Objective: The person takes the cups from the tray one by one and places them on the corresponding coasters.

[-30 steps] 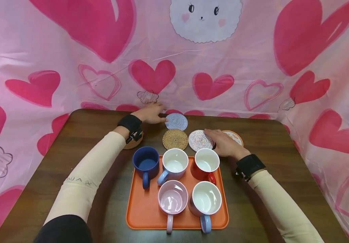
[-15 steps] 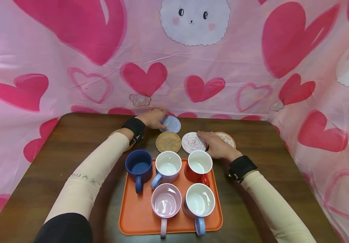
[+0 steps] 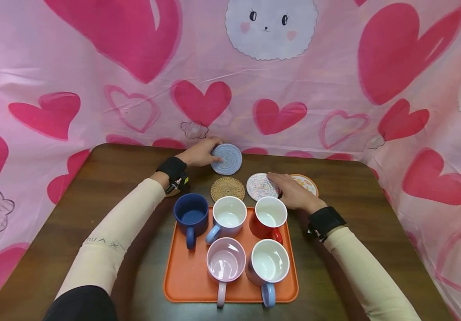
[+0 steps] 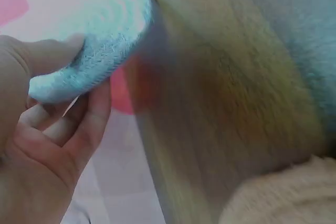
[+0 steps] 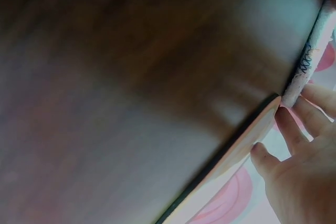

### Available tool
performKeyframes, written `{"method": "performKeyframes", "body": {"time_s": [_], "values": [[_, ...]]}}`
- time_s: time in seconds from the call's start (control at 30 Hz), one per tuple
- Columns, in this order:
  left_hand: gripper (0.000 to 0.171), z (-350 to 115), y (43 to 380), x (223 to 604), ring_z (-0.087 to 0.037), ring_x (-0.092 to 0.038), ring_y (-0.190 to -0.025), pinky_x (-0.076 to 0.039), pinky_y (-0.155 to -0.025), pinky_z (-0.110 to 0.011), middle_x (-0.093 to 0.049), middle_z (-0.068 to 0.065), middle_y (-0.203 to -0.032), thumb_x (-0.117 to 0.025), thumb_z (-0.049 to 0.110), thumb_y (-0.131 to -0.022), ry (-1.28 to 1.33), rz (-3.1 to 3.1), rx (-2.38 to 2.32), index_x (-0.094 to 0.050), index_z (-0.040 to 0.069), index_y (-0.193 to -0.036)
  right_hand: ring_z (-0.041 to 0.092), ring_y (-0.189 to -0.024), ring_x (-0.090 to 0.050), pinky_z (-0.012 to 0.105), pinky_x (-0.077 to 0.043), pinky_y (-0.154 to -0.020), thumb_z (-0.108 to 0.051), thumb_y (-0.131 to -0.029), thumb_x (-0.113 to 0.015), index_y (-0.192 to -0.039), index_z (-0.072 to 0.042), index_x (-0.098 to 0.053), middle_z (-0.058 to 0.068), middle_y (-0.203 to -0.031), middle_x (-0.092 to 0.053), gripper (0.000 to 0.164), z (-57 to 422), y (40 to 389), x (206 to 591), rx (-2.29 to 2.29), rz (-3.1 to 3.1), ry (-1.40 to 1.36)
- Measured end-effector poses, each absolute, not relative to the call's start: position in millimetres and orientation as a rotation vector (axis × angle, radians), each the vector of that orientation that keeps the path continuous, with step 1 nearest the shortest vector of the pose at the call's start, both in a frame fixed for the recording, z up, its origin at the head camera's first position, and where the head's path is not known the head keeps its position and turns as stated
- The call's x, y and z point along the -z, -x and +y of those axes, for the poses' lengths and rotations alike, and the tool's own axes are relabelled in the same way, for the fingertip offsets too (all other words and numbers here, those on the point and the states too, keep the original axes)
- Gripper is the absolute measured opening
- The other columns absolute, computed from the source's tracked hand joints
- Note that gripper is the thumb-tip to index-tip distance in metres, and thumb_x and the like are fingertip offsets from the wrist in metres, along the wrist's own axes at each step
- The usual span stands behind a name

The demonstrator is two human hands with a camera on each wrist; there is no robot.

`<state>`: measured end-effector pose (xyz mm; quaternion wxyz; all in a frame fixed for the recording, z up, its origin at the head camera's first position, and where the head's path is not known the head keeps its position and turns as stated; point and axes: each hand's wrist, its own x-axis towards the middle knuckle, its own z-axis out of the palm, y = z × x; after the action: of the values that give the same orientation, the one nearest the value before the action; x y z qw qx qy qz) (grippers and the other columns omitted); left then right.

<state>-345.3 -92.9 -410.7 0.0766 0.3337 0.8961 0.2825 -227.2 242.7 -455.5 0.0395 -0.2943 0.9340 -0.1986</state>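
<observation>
At the back of the table my left hand (image 3: 202, 153) pinches a round, light blue woven coaster (image 3: 228, 159) by its left edge. The left wrist view shows the thumb on top of the blue coaster (image 4: 105, 45) and the fingers beneath, the coaster raised and tilted. My right hand (image 3: 292, 191) lies at the right edge of a white speckled coaster (image 3: 260, 187), its fingertips touching that edge. Close beside it, an orange-rimmed coaster (image 3: 307, 183) is partly hidden behind this hand. In the right wrist view the fingers (image 5: 294, 129) are spread loosely beside both coasters.
A tan woven coaster (image 3: 227, 189) sits mid-table. Another brown coaster (image 3: 172, 193) is mostly hidden under the left wrist. In front stands an orange tray (image 3: 186, 278) with several mugs, including a dark blue mug (image 3: 191, 214) and a red mug (image 3: 269, 216). A pink heart-print cloth hangs behind.
The left hand has taken hold of the blue coaster and lifted it, shifting it slightly left and back. The right hand stays by the speckled coaster. The head view has swayed a little.
</observation>
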Motion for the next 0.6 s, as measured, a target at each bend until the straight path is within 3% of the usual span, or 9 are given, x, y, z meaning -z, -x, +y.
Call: {"method": "performKeyframes", "body": {"time_s": [0.17,0.4,0.6], "values": [[0.043,-126,333,403,-0.025,-0.063,-0.104,-0.049,-0.091,-0.04,-0.067,-0.013,-0.109,-0.075,0.02,-0.085,-0.915,2.729,-0.969,-0.055,0.004,-0.12,0.04,-0.136,-0.041,0.055,-0.029,-0.114,-0.034,-0.073,-0.079,-0.143,0.002,-0.041,0.022,-0.149,-0.043,0.088,243,228,456,0.641,2.847,0.892],[0.05,-167,311,406,-0.031,-0.061,-0.118,-0.049,-0.096,-0.045,-0.065,-0.016,-0.122,-0.073,0.021,-0.087,-0.757,2.703,-1.025,-0.054,0.003,-0.129,0.041,-0.137,-0.04,0.054,-0.027,-0.114,-0.033,-0.074,-0.079,-0.144,0.003,-0.04,0.023,-0.15,-0.041,0.088,243,229,458,0.647,2.83,0.876],[0.051,-183,291,414,-0.028,-0.065,-0.113,-0.051,-0.093,-0.044,-0.067,-0.015,-0.121,-0.071,0.022,-0.089,-0.756,2.657,-0.992,-0.053,0.004,-0.133,0.04,-0.138,-0.039,0.054,-0.026,-0.115,-0.035,-0.075,-0.079,-0.145,0.003,-0.039,0.023,-0.151,-0.04,0.089,241,232,456,0.634,2.82,0.862]]}}
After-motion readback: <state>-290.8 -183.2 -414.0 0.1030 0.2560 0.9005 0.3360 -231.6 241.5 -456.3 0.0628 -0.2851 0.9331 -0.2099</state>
